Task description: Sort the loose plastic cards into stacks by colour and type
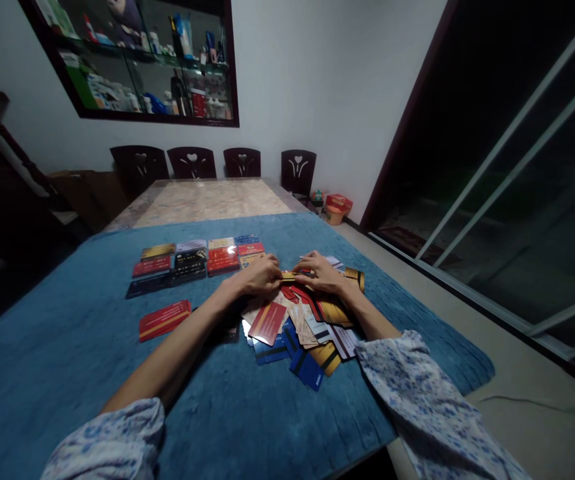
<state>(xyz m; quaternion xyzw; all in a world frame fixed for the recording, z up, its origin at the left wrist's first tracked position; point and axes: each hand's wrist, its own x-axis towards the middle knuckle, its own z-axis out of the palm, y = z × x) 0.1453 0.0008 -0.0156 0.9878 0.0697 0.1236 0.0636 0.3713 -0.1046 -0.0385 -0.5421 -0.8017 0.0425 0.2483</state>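
Note:
My left hand point(263, 275) and my right hand point(318, 272) are close together, with fingers closed on opposite ends of a yellow card point(288, 276). Below them spreads a loose heap of cards: a red card point(268, 323) on top, blue cards point(307, 367) at the near edge, and gold cards point(326, 358) beside them. To the left of my left hand, overlapping cards stand in columns, among them black cards point(190, 265) and red-orange cards point(223, 260). A separate red stack point(164, 320) lies nearer, left of my left forearm.
A blue cloth point(67, 300) covers the near part of the table, and bare marble tabletop point(212, 199) shows beyond it. Dark chairs point(297, 170) stand at the far end. An orange bucket point(334, 213) is on the floor beyond the table's right side.

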